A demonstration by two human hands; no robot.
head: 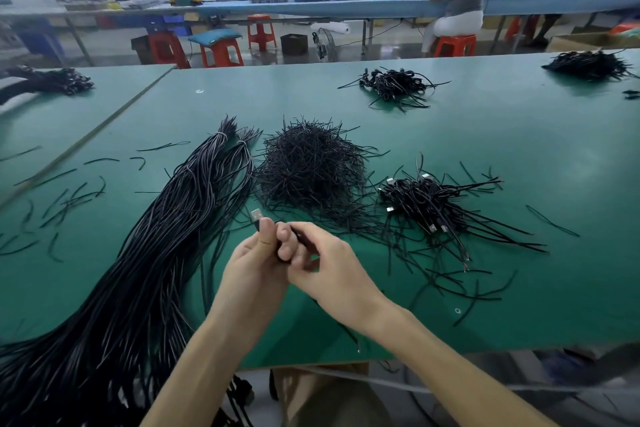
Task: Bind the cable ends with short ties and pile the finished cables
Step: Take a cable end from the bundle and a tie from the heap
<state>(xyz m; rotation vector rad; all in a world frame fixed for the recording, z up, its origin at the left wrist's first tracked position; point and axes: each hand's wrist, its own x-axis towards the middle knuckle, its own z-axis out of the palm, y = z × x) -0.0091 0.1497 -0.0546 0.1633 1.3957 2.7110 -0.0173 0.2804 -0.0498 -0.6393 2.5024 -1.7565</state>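
My left hand [254, 260] grips a black USB cable; its silver plug [255, 215] sticks up above my thumb. My right hand [322, 263] is pressed against the left and pinches a short black tie [298, 232] at the cable. A long bundle of unbound black cables [166, 236] runs from the near left edge toward the middle. A mound of short black ties [308, 166] lies just beyond my hands. To the right sits a pile of bound cables [429, 201] with silver plugs showing.
The green table [519, 156] carries stray ties at the left [69, 198] and two more cable piles at the back right [394, 83] [588, 64]. Another heap [45, 80] lies on the left table. Red stools and seated people are beyond.
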